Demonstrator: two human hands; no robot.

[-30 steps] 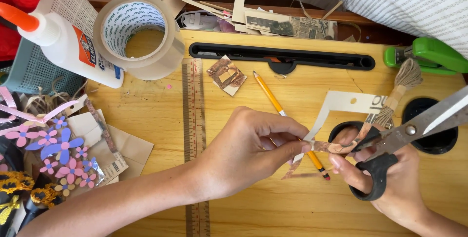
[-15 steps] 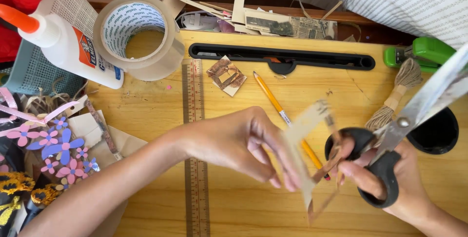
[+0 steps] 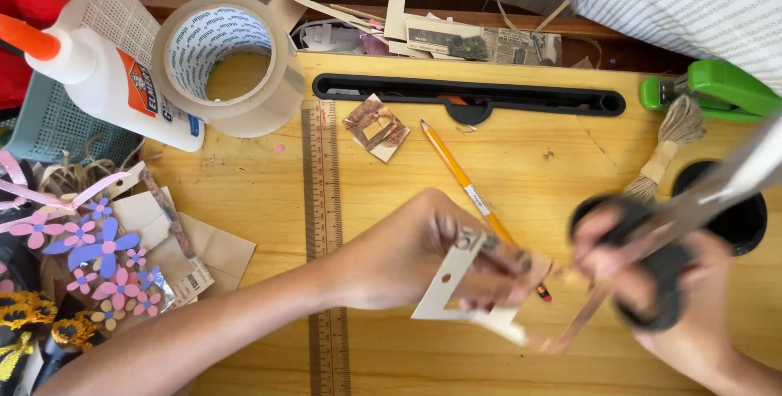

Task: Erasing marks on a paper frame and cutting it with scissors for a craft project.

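Note:
My left hand point(image 3: 423, 253) pinches a pale cut-out paper frame point(image 3: 456, 294) above the wooden desk point(image 3: 521, 151). Black-handled scissors point(image 3: 664, 241) are gripped in my right hand point(image 3: 692, 306), their grey blades blurred and pointing up to the right. A thin brown paper strip point(image 3: 578, 327) hangs between the two hands. Both hands are blurred by motion. A yellow pencil point(image 3: 460, 176) lies on the desk just behind my left fingers.
A wide tape roll point(image 3: 228, 66) and a white glue bottle point(image 3: 106, 82) stand at the back left. A ruler point(image 3: 324, 192) lies along the desk. Paper flowers point(image 3: 98, 253) sit left. A green stapler point(image 3: 717, 90), a twine brush point(image 3: 668, 143) and a small brown paper square point(image 3: 376, 127) lie behind.
The paper frame has turned in my left hand and now hangs lower. My right hand with the scissors has shifted, and a brown strip dangles between the hands.

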